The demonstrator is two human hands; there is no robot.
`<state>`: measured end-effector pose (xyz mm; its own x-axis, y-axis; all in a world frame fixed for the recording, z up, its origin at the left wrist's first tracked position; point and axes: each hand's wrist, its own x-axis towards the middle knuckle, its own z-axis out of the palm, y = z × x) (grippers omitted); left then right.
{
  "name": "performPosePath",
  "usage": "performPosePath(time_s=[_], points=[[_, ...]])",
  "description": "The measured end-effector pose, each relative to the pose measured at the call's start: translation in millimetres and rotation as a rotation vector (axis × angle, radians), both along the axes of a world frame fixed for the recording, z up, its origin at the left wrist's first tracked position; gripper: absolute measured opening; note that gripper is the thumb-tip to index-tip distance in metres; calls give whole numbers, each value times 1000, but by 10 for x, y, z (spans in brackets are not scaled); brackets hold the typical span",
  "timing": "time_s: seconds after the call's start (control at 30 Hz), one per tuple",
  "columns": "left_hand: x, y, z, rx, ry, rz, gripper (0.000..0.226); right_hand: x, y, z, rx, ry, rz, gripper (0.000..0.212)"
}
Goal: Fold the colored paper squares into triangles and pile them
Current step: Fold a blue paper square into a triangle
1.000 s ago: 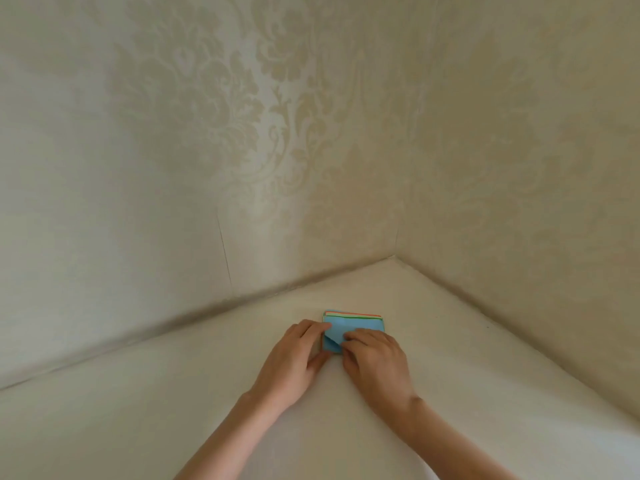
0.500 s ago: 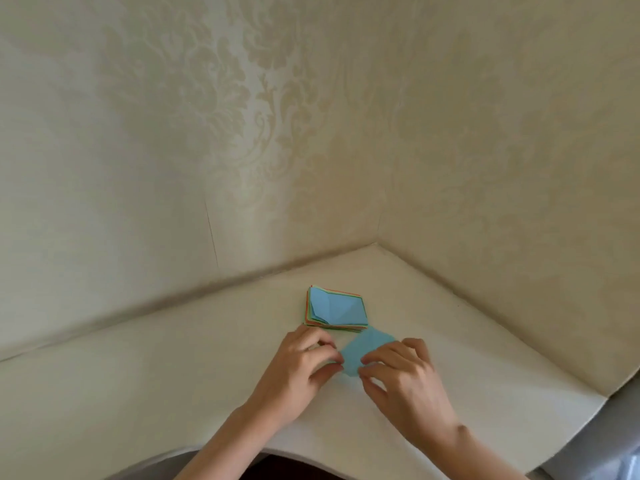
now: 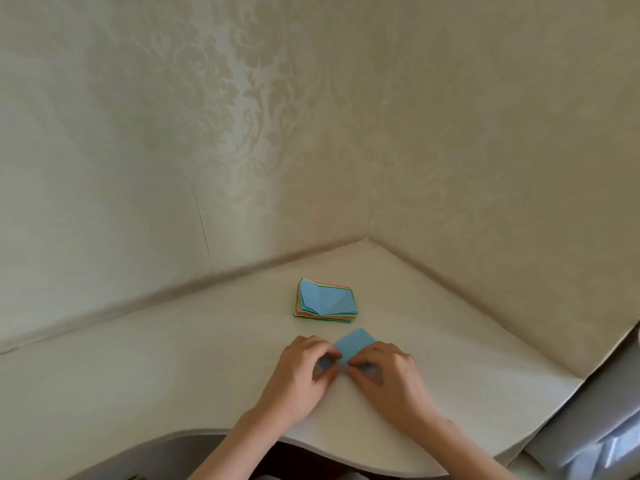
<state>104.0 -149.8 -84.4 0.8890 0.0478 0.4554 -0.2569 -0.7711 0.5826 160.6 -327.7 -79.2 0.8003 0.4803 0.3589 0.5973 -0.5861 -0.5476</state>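
A single blue paper square lies on the cream table, turned like a diamond, its near half under my fingers. My left hand pinches its left near part, fingers curled. My right hand pinches its right near part, thumb and fingers bent onto the sheet. Behind it sits the stack of colored paper squares, blue on top with creases, and orange and green edges showing at its sides. The stack lies apart from both hands.
The cream table fits into a corner between two patterned walls. Its curved front edge runs just below my wrists. Its right edge drops off beside a grey object at the lower right.
The blue sheet has come off the stack toward me and now lies in front of it. Both hands have drawn back with it and closed on its near part.
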Motion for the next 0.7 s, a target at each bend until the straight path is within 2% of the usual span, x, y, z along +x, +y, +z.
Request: performPosePath(time_s=[0.2, 0.43, 0.6, 0.7], points=[[56, -49, 10, -88, 70, 83, 21, 42, 66, 4, 67, 148, -47, 27], [82, 13, 75, -210, 215, 57, 29, 148, 40, 87, -14, 296, -1, 27], [19, 135, 139, -255, 270, -62, 36, 115, 41, 131, -60, 276, -2, 14], [-25, 202, 159, -238, 271, -117, 48, 43, 108, 105, -133, 183, -50, 15]])
